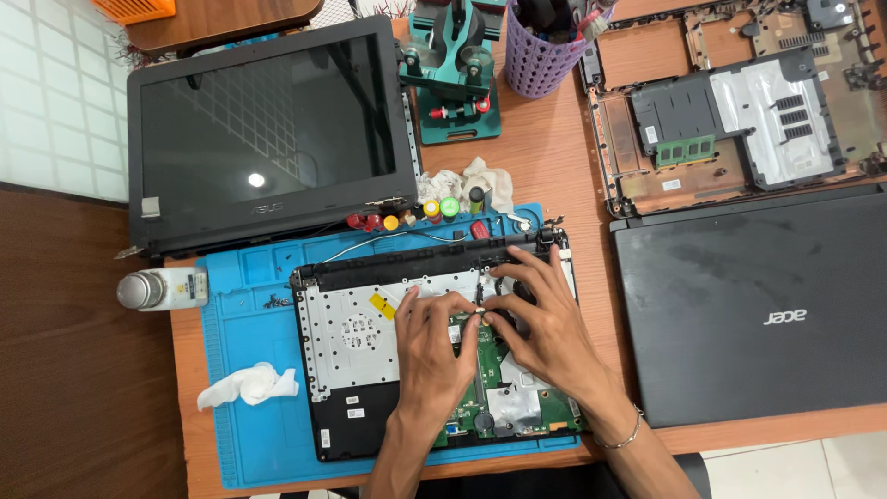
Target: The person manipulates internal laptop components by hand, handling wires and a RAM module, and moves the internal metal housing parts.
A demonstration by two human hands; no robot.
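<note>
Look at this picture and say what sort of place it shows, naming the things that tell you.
Most likely a laptop repair bench. Both hands, left hand and right hand, work inside an opened laptop base on a blue repair mat. A detached screen panel and another stripped laptop chassis lie nearby.

We see our two bare hands and forearms, with no gloves and no sleeves reaching into view. Our left hand (434, 346) carries no ring or watch that we can make out. Our right hand (545, 319) is also without rings, but on its wrist we wear a thin silver-coloured metal bracelet (621, 438), a slim open bangle that sits loosely. Our fingernails are short and unpainted.
</note>
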